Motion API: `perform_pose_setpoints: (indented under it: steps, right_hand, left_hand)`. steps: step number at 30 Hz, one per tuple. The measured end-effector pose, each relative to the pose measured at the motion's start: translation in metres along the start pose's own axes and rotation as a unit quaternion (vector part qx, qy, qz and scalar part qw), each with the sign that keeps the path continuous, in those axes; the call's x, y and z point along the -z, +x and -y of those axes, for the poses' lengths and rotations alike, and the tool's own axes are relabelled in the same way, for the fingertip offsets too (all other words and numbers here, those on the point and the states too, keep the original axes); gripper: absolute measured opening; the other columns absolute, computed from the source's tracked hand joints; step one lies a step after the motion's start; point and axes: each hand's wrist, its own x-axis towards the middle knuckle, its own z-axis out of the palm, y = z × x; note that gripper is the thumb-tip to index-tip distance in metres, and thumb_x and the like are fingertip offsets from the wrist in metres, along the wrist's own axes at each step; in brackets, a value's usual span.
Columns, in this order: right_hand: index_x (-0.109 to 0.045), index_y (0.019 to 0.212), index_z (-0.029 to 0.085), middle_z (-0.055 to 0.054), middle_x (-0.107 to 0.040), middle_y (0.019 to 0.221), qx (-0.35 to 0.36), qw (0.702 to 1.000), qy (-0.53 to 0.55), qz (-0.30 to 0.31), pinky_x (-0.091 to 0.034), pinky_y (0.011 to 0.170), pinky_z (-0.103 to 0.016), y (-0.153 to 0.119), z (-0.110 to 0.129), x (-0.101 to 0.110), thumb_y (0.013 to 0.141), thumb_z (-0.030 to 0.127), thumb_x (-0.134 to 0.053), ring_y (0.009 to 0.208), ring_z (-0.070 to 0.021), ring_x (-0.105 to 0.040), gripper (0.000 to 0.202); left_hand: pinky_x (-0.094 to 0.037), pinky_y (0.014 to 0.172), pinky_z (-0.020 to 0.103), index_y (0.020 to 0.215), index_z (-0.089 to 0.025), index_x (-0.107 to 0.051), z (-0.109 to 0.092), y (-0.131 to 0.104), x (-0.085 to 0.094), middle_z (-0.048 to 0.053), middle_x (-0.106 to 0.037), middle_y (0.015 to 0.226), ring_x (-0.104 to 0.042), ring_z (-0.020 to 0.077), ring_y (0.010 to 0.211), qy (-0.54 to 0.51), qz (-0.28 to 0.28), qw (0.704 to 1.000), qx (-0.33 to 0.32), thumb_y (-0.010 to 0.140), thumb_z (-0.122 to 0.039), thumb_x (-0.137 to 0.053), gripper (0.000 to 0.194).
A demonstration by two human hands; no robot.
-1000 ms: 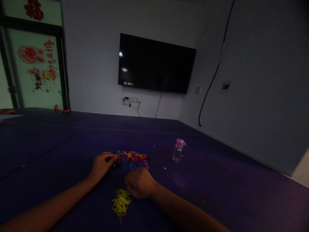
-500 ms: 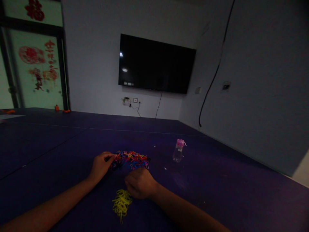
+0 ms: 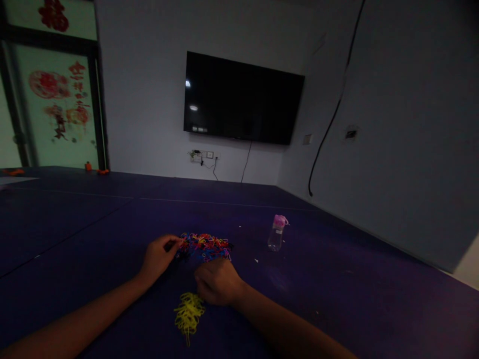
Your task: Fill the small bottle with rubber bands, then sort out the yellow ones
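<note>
A loose heap of multicoloured rubber bands [image 3: 207, 244] lies on the dark purple surface in front of me. At its left edge is my left hand [image 3: 159, 257], thumb and forefinger brought together at the tips against the bands; whatever is between them is too small to make out. My right hand [image 3: 219, 281] is closed with curled fingers, just on the near side of the heap. Its fingertips are hidden, so its contents cannot be seen. A smaller pile of yellow rubber bands [image 3: 189, 314] sits below and left of the right hand.
A clear bottle with a pink lid [image 3: 276, 237] stands right of the heap. Small white scraps [image 3: 256, 260] dot the purple surface [image 3: 337, 299]. Farther off are a wall-mounted television [image 3: 243, 99], a hanging black cable [image 3: 329, 124] and orange objects [image 3: 88, 166] near the door.
Both hands stay almost where they were. The left fingers shift very slightly at the heap's edge, and the right hand moves a little. Both piles look the same.
</note>
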Motion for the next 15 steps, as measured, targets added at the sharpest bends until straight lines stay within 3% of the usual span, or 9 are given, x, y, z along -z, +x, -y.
perform_pose_setpoints:
  steps: [5, 10, 15]
  right_hand:
    - [-0.057, 0.114, 0.019, -0.006, -0.071, 0.087, -0.117, 0.993, 0.003, -0.016, -0.047, 0.059, -0.026, 0.002, 0.0, 0.004, 0.088, 0.029, -0.045, 0.071, -0.017, -0.066, 0.03]
    - [-0.057, 0.116, 0.019, -0.007, -0.072, 0.096, -0.147, 0.989, 0.019, 0.01, -0.051, 0.068, -0.027, 0.004, 0.0, 0.004, 0.09, 0.03, -0.044, 0.08, -0.018, -0.068, 0.031]
    - [-0.06, 0.11, 0.02, -0.007, -0.072, 0.091, -0.141, 0.99, 0.013, 0.009, -0.05, 0.069, -0.027, 0.002, -0.001, 0.002, 0.092, 0.027, -0.041, 0.077, -0.0175, -0.067, 0.027]
  left_hand:
    - [-0.052, 0.068, 0.027, 0.08, -0.02, -0.063, -0.014, -0.013, -0.002, 0.002, -0.069, 0.075, -0.065, 0.0165, 0.07, 0.01, 0.057, 0.978, -0.199, 0.087, -0.027, -0.05, 0.016]
    - [-0.05, 0.066, 0.028, 0.082, -0.019, -0.057, -0.024, -0.023, -0.002, 0.003, -0.064, 0.073, -0.06, 0.0156, 0.068, 0.045, 0.095, 0.916, -0.388, 0.091, -0.014, -0.043, 0.017]
    - [-0.051, 0.068, 0.031, 0.09, -0.017, -0.056, -0.023, -0.023, -0.004, 0.005, -0.064, 0.078, -0.06, 0.0163, 0.071, 0.054, 0.091, 0.898, -0.427, 0.09, -0.009, -0.043, 0.016]
